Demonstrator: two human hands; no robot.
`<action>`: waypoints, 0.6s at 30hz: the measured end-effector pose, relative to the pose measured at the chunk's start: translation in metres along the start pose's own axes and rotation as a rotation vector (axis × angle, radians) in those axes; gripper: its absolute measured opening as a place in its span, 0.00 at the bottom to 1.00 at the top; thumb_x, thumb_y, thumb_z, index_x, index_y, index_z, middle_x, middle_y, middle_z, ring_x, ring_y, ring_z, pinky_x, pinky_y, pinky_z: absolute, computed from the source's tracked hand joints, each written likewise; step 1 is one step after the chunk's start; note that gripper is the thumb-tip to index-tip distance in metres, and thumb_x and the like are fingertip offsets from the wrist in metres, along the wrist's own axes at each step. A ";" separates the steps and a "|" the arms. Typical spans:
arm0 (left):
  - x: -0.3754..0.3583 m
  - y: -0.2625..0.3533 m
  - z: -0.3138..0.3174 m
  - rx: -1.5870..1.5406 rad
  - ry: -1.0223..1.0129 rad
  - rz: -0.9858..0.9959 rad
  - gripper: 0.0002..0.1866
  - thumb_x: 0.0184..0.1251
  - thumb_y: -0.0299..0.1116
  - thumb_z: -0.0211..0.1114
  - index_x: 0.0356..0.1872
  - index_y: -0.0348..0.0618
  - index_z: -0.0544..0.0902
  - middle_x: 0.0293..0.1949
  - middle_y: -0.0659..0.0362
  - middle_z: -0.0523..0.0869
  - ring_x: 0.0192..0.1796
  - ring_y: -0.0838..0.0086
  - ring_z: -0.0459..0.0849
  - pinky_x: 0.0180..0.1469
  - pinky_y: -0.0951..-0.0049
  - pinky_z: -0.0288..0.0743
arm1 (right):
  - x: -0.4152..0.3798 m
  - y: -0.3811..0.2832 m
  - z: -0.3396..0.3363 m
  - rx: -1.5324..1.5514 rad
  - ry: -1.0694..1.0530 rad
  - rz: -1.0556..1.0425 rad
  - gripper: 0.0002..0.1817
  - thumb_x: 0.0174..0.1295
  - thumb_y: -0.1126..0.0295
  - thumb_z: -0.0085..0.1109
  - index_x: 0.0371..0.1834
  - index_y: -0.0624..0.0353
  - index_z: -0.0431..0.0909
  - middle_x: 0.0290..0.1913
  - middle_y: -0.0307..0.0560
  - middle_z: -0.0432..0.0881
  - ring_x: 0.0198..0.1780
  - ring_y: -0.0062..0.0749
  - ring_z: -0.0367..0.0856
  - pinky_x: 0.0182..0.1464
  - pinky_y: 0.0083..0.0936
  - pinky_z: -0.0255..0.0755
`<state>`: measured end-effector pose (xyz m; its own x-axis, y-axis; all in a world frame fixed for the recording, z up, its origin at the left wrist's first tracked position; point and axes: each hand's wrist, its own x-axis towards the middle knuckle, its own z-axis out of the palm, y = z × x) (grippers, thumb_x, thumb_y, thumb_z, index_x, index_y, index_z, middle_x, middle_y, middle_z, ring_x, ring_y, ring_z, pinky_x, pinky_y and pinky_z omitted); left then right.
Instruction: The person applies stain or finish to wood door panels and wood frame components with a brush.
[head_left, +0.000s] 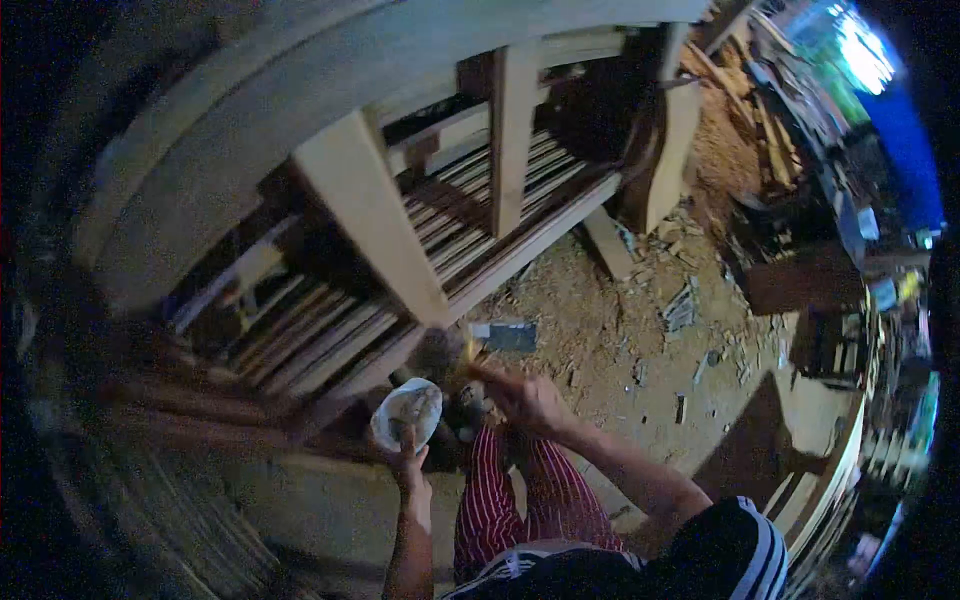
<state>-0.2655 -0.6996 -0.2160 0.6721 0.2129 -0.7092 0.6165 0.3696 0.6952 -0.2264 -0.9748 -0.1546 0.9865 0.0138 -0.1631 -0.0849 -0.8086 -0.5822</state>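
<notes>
A whitish, shallow bowl (408, 412) with a greyish content is held in my left hand (408, 462), its thumb over the near rim. To the right of it, my right hand (525, 400) is closed around a small tool (472, 362) with a yellowish part; its far end is blurred. Just beyond both hands stands a wooden frame (375, 215) with wide uprights, a long curved top rail and a slatted base. The tool is near the foot of one upright; whether they touch I cannot tell.
Wood chips and scraps lie on the dirt floor (620, 340), with a dark flat piece (512, 337) near the frame. Sawdust and offcuts (740, 130) are piled at the back right. Boards stand at the right edge, and a blue sheet (905, 150) hangs behind.
</notes>
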 end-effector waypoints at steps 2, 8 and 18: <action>0.000 0.021 0.028 0.118 -0.080 0.159 0.46 0.51 0.38 0.70 0.69 0.46 0.52 0.67 0.50 0.57 0.66 0.56 0.62 0.64 0.59 0.62 | -0.022 -0.013 -0.027 0.000 -0.077 -0.003 0.19 0.54 0.64 0.54 0.52 0.51 0.76 0.28 0.52 0.81 0.29 0.42 0.82 0.30 0.36 0.75; -0.024 0.048 0.106 0.537 -0.452 0.626 0.48 0.48 0.36 0.71 0.69 0.43 0.51 0.66 0.48 0.58 0.65 0.55 0.62 0.65 0.61 0.59 | -0.068 -0.050 -0.095 -0.085 -0.179 0.066 0.23 0.59 0.58 0.56 0.60 0.39 0.71 0.32 0.50 0.81 0.30 0.43 0.82 0.25 0.35 0.76; -0.107 0.005 0.162 0.564 -1.180 0.365 0.48 0.49 0.29 0.69 0.69 0.42 0.48 0.64 0.49 0.59 0.66 0.60 0.61 0.69 0.59 0.53 | -0.187 -0.044 -0.109 -0.033 0.138 0.435 0.19 0.57 0.64 0.55 0.53 0.46 0.73 0.27 0.50 0.80 0.26 0.42 0.83 0.24 0.40 0.74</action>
<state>-0.2677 -0.8667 -0.1176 0.6050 -0.7817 -0.1517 0.2205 -0.0186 0.9752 -0.3923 -1.0058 -0.0110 0.8697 -0.4078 -0.2782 -0.4933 -0.7402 -0.4569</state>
